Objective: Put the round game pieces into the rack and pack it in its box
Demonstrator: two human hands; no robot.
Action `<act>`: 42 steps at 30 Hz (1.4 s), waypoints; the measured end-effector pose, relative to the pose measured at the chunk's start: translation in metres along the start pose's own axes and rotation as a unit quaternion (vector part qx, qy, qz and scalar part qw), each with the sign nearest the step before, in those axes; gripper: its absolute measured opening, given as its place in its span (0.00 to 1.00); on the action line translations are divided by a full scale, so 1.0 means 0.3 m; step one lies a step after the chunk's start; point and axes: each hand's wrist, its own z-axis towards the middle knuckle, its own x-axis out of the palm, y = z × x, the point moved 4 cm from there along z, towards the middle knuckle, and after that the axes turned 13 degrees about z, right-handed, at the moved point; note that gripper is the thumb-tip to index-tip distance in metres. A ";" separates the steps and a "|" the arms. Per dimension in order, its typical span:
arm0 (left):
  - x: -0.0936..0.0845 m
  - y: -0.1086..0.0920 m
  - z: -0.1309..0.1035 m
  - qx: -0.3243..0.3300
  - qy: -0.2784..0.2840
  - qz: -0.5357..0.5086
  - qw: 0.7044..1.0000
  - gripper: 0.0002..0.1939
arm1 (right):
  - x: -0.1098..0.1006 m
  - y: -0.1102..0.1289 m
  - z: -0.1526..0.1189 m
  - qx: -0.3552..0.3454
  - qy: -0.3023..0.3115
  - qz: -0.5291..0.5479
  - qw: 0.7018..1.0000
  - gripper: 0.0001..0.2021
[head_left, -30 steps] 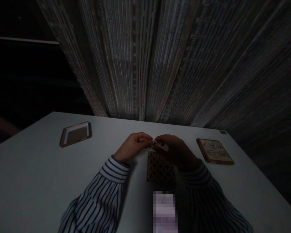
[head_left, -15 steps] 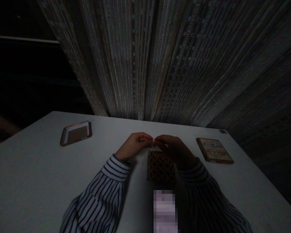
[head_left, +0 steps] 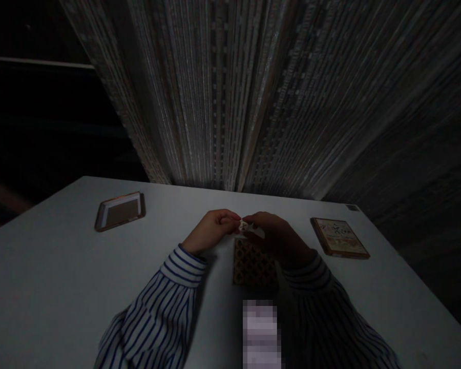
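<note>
A small pale piece with dark marks (head_left: 243, 225) is pinched between the fingertips of my left hand (head_left: 214, 229). From the other side my right hand (head_left: 278, 237) has its index finger near the piece's upper edge, its thumb lower down and apart from that finger; whether it touches the piece is hard to tell. Just below my hands, a dark square box with rows of round pieces (head_left: 249, 264) lies on the white table (head_left: 61, 277), its right part under the shadow of my right hand.
An open shallow tray or lid (head_left: 121, 211) lies at the left of the table. A flat box with a printed picture top (head_left: 340, 237) is at the right. A small dark item (head_left: 352, 208) sits at the far right corner. Striped curtains (head_left: 230, 102) hang behind the table's far edge.
The fingers of my right hand have spread a little, and more of the pale piece's face shows. My left hand has barely moved.
</note>
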 end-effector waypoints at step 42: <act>-0.028 0.049 -0.003 0.089 -0.018 0.326 0.941 0.11 | 0.084 -0.098 -0.042 0.131 0.157 -0.131 0.970 0.08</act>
